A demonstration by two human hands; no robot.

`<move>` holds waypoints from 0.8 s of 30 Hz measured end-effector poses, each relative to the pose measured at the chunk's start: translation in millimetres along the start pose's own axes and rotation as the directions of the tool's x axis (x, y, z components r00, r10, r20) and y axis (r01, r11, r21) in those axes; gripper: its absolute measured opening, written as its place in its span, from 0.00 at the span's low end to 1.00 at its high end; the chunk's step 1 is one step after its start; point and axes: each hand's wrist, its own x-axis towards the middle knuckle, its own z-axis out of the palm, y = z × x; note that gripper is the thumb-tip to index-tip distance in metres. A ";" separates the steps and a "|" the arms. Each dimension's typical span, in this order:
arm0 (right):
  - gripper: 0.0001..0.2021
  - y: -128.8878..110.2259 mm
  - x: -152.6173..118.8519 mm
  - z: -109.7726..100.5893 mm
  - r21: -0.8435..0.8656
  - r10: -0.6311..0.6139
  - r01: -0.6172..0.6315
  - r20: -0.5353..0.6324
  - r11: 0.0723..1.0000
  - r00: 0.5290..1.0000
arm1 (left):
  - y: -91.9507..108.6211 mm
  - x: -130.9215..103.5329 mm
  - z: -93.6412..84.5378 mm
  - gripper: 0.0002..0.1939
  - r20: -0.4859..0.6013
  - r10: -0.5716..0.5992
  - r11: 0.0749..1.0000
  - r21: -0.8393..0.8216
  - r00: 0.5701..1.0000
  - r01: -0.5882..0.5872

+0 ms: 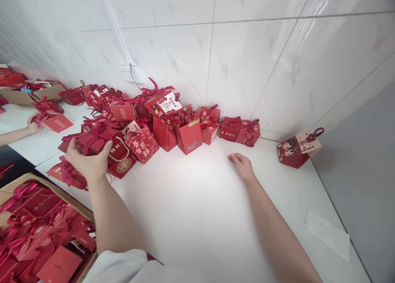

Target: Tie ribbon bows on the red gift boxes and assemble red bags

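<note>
At the left, my left hand grips a dark red gift box tied with a ribbon bow, thumb on one side and fingers on the other. Just right of it stand a red gift bag with a rope handle and a patterned red box with gold lettering. My right hand hovers over or rests on the white table, its fingers curled together with nothing visible in them. Nearest to it, along the wall, sit two ribboned red boxes and a plain red box with a window.
A cardboard carton full of ribboned red boxes stands at the lower left. Another person's hand is by a red box. A dark red box with a cream top stands far right, above a white sheet. A socket strip is on the wall.
</note>
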 end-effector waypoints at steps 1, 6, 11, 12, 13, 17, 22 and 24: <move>0.24 -0.8 -0.3 0.0 0.002 0.000 0.000 0.001 1.000 1.000 | 13.8 -7.4 0.3 0.53 -0.071 0.017 1.000 0.015 0.997 -0.016; 0.23 -5.3 0.3 0.6 0.007 0.001 -0.001 -0.007 1.000 1.000 | 99.6 -86.0 6.7 0.52 0.002 0.302 0.920 -0.261 0.953 -0.291; 0.21 -16.9 -1.9 5.6 0.007 0.005 -0.005 -0.027 1.000 1.000 | 147.2 -198.3 20.2 0.50 0.540 0.151 0.940 -0.339 0.828 0.049; 0.21 -21.0 -3.7 6.7 0.011 0.007 -0.007 -0.017 1.000 1.000 | 150.9 -214.9 22.0 0.50 0.600 0.083 0.957 -0.272 0.795 0.105; 0.20 -25.5 -6.1 7.5 0.015 0.009 -0.009 0.002 1.000 1.000 | 153.7 -228.1 23.0 0.52 0.649 0.025 0.973 -0.191 0.760 0.130; 0.20 -44.6 -18.5 1.6 -0.009 0.030 -0.030 0.071 1.000 0.997 | 159.7 -247.9 15.2 0.66 0.782 -0.033 0.999 0.031 0.623 0.013; 0.18 -67.0 -31.7 -22.8 -0.087 0.069 -0.061 0.090 0.994 0.994 | 157.0 -238.3 -10.9 0.42 0.905 -0.009 0.999 0.027 0.426 -0.036; 0.18 -79.7 -37.2 -29.3 -0.105 0.073 -0.060 0.122 0.993 0.990 | 154.1 -231.5 -14.9 0.31 0.877 0.001 0.997 0.034 0.480 -0.064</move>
